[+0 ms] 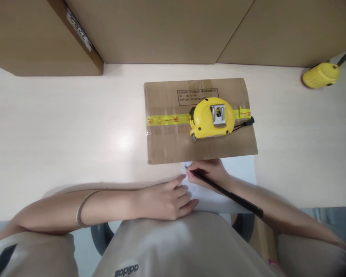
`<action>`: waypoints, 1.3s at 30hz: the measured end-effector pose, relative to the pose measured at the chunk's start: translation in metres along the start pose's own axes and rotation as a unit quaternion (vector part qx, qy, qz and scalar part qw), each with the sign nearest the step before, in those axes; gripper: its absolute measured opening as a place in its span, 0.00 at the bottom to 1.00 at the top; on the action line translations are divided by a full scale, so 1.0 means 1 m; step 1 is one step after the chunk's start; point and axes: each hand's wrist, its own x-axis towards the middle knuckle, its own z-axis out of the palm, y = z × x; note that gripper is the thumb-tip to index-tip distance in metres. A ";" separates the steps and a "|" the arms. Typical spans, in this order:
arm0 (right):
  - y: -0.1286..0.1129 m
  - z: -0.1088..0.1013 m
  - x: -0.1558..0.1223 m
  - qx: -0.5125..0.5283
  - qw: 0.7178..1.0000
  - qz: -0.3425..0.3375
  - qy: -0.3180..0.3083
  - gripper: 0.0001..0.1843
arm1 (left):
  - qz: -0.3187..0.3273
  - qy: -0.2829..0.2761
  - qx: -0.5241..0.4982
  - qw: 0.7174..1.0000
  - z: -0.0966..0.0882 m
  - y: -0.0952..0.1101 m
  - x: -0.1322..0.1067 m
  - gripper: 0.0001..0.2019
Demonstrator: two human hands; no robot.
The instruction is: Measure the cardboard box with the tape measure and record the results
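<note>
My right hand (209, 172) is closed around a black pen (230, 195), its tip touching a white sheet of paper (242, 169) near small dark marks at the sheet's upper left. Fingers stretched out, my left hand (167, 200) lies flat on the paper's left edge. Just beyond the sheet is a brown cardboard box (167, 148) with printed text and a strip of yellow tape. A yellow tape measure (202, 119) with a metal belt clip and black strap rests on top of the box. Part of the paper is hidden under my hands and right forearm.
Large brown cardboard boxes (161, 34) line the back of the pale table (60, 127). Another yellow object (320, 75) with a dark strap stands at the far right. The table's front edge runs close to my body.
</note>
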 end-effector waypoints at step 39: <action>0.001 -0.009 -0.011 -0.008 1.000 0.021 -0.013 0.08 | 0.002 0.008 -0.010 1.000 0.000 -0.001 0.001 0.15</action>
